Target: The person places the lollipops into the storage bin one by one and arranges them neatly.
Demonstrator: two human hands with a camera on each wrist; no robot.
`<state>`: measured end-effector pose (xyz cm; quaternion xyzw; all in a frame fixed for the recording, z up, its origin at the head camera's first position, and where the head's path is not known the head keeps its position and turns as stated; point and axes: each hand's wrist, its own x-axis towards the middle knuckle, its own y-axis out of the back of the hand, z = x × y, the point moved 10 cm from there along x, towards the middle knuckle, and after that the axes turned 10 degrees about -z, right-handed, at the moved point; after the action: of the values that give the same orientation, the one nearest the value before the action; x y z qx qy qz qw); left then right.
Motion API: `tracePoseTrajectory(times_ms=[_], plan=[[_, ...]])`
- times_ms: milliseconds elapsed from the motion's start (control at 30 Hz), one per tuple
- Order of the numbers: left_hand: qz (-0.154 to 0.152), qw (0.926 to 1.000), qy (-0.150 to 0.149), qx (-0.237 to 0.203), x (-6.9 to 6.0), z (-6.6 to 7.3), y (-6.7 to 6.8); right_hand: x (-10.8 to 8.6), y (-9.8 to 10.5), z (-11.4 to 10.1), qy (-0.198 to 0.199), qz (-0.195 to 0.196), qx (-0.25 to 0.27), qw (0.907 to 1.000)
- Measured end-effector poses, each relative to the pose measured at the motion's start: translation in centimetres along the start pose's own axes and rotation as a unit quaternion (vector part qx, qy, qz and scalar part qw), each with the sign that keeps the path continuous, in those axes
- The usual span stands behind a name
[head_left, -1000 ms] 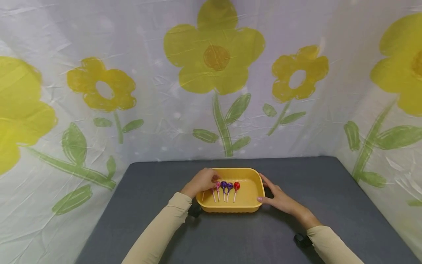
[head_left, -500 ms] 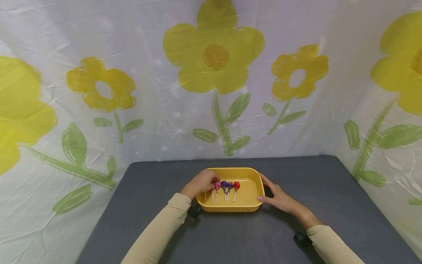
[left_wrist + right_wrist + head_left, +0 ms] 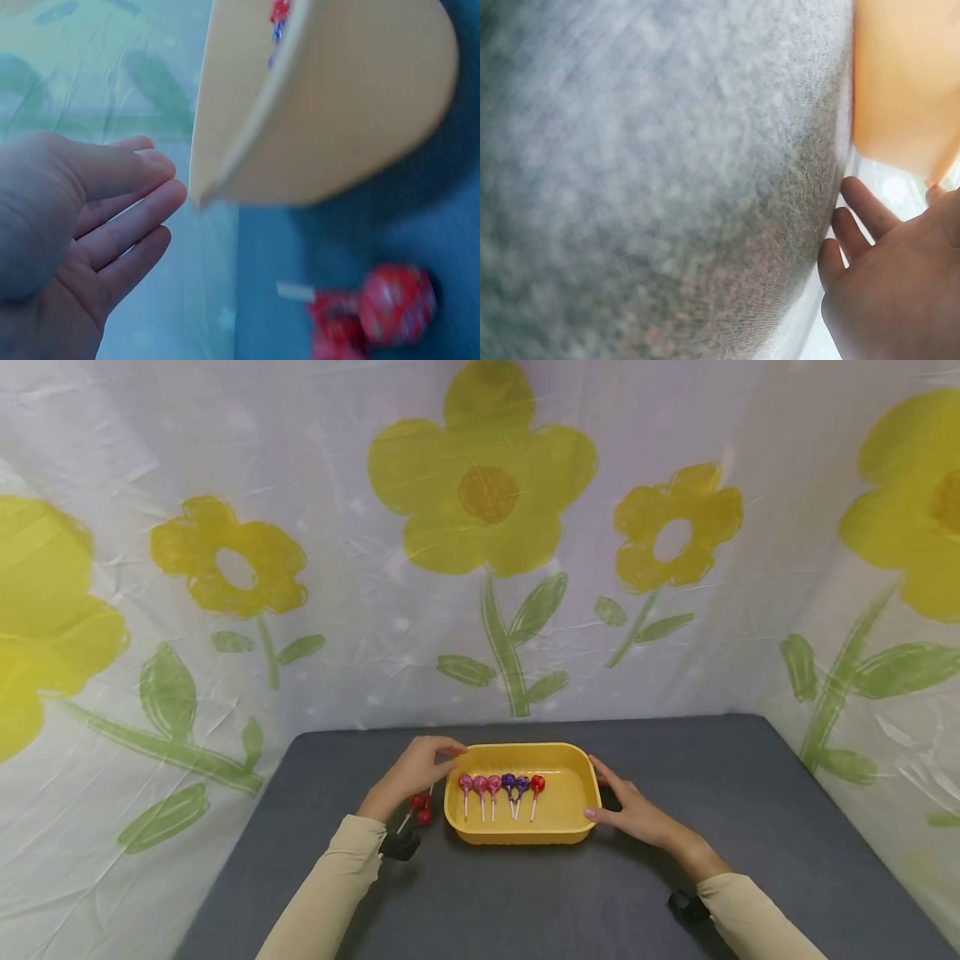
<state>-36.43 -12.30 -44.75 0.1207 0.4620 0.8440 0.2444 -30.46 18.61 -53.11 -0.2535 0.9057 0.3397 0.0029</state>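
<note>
A yellow tray [image 3: 525, 837] holds a row of wrapped lollipops: three pink [image 3: 480, 784], two purple [image 3: 522, 782] and one red [image 3: 537, 782], sticks toward me. My left hand [image 3: 416, 770] is beside the tray's back left corner with nothing in it. In the left wrist view, its thumb and fingers are lightly bent, just apart from the tray wall [image 3: 360, 112]. Several red lollipops [image 3: 423, 814] lie on the table under my left forearm, partly hidden. My right hand [image 3: 641, 814] spans the tray's right end, fingers fairly straight, thumb at the front right corner.
The dark grey table [image 3: 540, 902] extends around the tray. Behind and at both sides hangs a white sheet [image 3: 360, 635] printed with yellow flowers. Black wrist cameras sit on both forearms, close to the tabletop. Grey cloth fills much of the right wrist view.
My left hand has let go of the leftmost pink lollipop and moved left, out of the tray. Red lollipops now show on the table. The right hand has stayed in place.
</note>
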Motion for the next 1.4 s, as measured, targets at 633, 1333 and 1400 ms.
tracePoseTrajectory(times_ms=[633, 1333, 1400], plan=[[0.024, 0.9961, 0.051, -0.068, -5.6, -7.7, -1.3, 0.1, -0.3, 0.2, -0.004, -0.008, -0.006, 0.9999], [0.050, 0.9947, 0.045, -0.078, -6.3, -9.6, -2.6, 0.1, 0.1, 0.0, -0.003, -0.004, -0.009, 1.0000], [0.050, 0.9949, 0.042, -0.076, -6.4, -9.6, -2.6, 0.1, 0.0, 0.1, -0.003, -0.004, -0.010, 0.9999]])
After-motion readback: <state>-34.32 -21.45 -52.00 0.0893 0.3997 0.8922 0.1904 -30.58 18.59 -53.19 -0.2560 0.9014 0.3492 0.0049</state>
